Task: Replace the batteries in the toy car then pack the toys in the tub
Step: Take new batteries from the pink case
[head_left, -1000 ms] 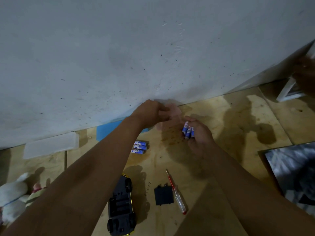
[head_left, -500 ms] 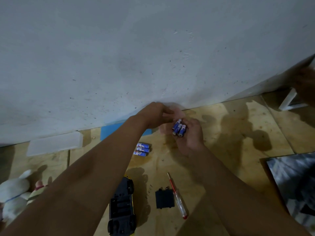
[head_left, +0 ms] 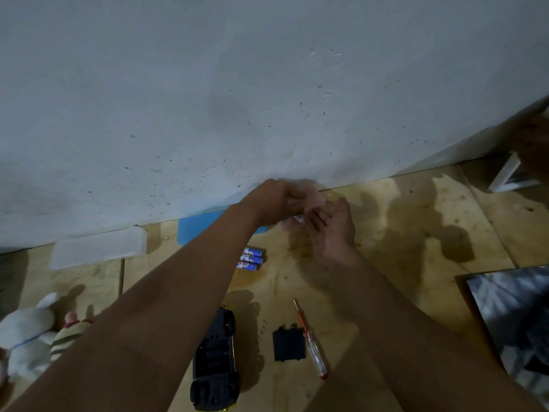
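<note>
My left hand [head_left: 271,203] is closed around a small pack of blue-and-white batteries [head_left: 298,218] and its clear plastic wrap [head_left: 307,195]; only the pack's end shows. My right hand [head_left: 332,233] is beside it, palm up, fingers apart, with nothing in the palm. Three more batteries [head_left: 251,259] lie side by side on the wooden floor. The dark toy car [head_left: 215,364] lies upside down near me with its battery bay uncovered. Its black cover [head_left: 289,344] lies to the right, next to a red-tipped screwdriver [head_left: 311,341].
A white plush rabbit [head_left: 25,337] and a striped plush toy [head_left: 69,330] lie at the left. Tiny screws [head_left: 263,330] lie between car and cover. By the grey wall are a white lid [head_left: 98,248] and a blue sheet [head_left: 199,226]. A glossy panel [head_left: 517,319] lies at right.
The battery pack that lay in my right palm is now at my left hand's fingers, mostly hidden. My right hand has opened. The view has shifted slightly.
</note>
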